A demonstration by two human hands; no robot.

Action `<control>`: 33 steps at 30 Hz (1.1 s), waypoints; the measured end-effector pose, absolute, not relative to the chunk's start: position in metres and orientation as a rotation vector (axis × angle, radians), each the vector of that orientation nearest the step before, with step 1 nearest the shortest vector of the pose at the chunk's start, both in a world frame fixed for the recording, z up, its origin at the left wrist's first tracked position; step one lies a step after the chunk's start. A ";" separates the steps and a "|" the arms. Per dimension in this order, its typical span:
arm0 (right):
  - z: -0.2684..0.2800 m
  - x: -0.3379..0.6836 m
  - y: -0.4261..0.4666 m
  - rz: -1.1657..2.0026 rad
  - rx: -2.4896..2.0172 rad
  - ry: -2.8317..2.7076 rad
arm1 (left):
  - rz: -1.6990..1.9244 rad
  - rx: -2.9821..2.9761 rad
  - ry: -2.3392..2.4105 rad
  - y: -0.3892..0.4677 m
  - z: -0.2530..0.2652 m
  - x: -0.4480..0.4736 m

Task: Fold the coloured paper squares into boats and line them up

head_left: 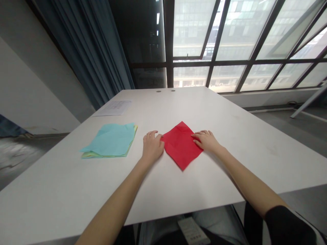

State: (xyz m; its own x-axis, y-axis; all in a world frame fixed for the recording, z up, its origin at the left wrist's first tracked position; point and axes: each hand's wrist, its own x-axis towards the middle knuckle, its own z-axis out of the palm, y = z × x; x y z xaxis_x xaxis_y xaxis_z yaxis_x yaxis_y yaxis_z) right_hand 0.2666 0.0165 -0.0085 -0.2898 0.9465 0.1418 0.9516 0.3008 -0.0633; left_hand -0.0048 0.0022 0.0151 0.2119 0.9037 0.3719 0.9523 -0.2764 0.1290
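A red square sheet (182,145), thin and soft like cloth or a napkin, lies on the white table in front of me with one corner pointing toward me. Its left corner is between the thumb and fingers of my left hand (153,145). On the opposite side, my right hand (206,140) has its bent fingers closed at the right corner. The fingertips partly cover both corners. Left of my left hand rests a stack of similar sheets, a light blue sheet (112,137) on top and yellow-green edges (131,144) showing beneath.
The white table (163,190) has its near edge just before my body. A printed paper (113,108) lies at the far left. Two round holes (158,91) mark the far end. Beyond are windows (194,30) and a blue curtain (84,44).
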 end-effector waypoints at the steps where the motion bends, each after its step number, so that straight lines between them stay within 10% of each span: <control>1: -0.007 0.266 0.015 -0.050 -1.789 -2.390 | -0.578 -2.355 -1.792 0.002 0.015 -0.004; 33: -0.035 0.276 0.038 0.176 -1.669 -2.238 | -0.448 -2.482 -2.019 0.037 -0.016 -0.038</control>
State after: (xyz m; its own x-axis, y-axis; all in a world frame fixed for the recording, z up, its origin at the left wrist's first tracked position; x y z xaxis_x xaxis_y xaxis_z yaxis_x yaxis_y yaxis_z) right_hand 0.2763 0.0376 -0.0349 -0.2498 0.9480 0.1972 0.9055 0.3009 -0.2992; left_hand -0.0381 0.0370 -0.0156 0.1823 0.9706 0.1570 0.9460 -0.2167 0.2411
